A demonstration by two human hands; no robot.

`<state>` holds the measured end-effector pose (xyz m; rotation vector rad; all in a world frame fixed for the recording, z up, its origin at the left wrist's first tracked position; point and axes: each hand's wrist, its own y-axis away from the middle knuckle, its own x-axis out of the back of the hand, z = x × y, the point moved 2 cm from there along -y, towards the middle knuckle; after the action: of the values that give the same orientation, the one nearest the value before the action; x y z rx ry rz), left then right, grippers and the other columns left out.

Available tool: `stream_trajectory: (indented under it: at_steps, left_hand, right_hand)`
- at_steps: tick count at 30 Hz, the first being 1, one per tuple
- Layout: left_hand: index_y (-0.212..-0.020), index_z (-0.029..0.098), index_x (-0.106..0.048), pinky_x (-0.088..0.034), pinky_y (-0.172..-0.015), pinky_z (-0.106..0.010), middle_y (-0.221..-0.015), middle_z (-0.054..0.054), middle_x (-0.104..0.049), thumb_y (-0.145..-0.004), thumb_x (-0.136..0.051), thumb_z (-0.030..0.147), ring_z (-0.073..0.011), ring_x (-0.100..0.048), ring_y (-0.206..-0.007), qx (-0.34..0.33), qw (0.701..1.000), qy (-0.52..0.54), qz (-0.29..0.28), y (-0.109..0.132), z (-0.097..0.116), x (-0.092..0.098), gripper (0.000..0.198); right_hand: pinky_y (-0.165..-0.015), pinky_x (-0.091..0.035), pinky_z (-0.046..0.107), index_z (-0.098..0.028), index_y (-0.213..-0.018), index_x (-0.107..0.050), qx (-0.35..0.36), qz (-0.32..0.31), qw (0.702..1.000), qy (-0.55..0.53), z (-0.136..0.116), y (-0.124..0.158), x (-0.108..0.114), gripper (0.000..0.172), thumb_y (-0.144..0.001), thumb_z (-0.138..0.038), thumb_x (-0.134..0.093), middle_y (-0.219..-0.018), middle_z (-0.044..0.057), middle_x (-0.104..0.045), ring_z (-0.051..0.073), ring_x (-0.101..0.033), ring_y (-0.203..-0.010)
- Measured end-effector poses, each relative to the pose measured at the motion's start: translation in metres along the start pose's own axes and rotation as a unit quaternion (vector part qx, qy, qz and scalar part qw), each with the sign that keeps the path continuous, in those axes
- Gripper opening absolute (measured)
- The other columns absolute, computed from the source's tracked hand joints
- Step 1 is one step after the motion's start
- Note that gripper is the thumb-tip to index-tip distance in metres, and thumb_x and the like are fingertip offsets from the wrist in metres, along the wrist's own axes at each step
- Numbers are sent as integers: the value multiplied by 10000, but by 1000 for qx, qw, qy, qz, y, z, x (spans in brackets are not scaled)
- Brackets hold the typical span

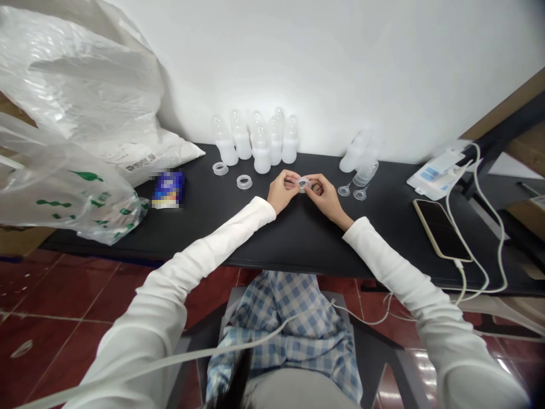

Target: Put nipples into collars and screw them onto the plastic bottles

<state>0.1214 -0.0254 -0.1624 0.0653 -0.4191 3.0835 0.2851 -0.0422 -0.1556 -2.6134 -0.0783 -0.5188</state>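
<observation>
Along the rear of the worktop, white bottles are left uncapped, and two collars are left unfitted. A clear ring is clamped between the left hand and right hand.

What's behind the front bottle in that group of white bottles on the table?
More translucent bottles stand behind the front bottle, their lower parts covered by it, then the white wall. Whether it hides another bottle cannot be seen.
</observation>
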Motion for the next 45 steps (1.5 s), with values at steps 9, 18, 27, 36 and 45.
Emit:
stream_trajectory:
  at_steps: [9, 18, 27, 36, 45]
  left_hand:
    - [-910, 185, -641, -563, -717, -222, -890, -1, -694, -758, -746, 77, -79, -638, -707, -41, 998, -44, -17, 5, 6, -1, 215]
    - [-875, 189, -633, -552, -697, -214, -833, 8, -664, -761, -740, 64, -81, -620, -703, -72, 996, -53, -12, 7, 7, -4, 201]
    - [-891, 186, -636, -530, -664, -210, -890, 0, -690, -787, -735, 82, -82, -634, -698, -32, 999, -39, -13, 4, 9, 2, 178]
    - [-924, 196, -612, -570, -676, -226, -976, -6, -700, -802, -750, 150, -84, -659, -711, -16, 998, 24, -50, -2, 4, 6, 190]
    - [-982, 202, -577, -559, -787, -236, -1084, -42, -705, -805, -673, 104, -108, -713, -872, -77, 992, 6, -104, -4, 4, 3, 224]
  right_hand:
    - [-493, -214, 277, -233, -973, -627, -14, 17, 999, -38, 2, -1, 0, 409, -817, -592, -748, -769, -26, -593, 73, -282, -515]
    - [-526, -274, 261, -234, -934, -589, -11, 35, 998, -46, 4, 1, -3, 375, -825, -553, -754, -740, -43, -529, 81, -349, -557]
    - [-538, -362, 276, -269, -1115, -500, -11, 25, 999, -35, 3, 2, -2, 539, -808, -638, -746, -822, -35, -565, 97, -389, -570]
    - [-692, -515, 304, -311, -1255, -527, -43, -35, 992, -109, 11, -1, 2, 657, -827, -806, -587, -936, 2, -619, 151, -571, -776]
    - [-663, -487, 289, -236, -968, -686, -27, 23, 996, -86, -3, -3, 4, 506, -808, -716, -698, -908, 22, -683, 125, -532, -704]
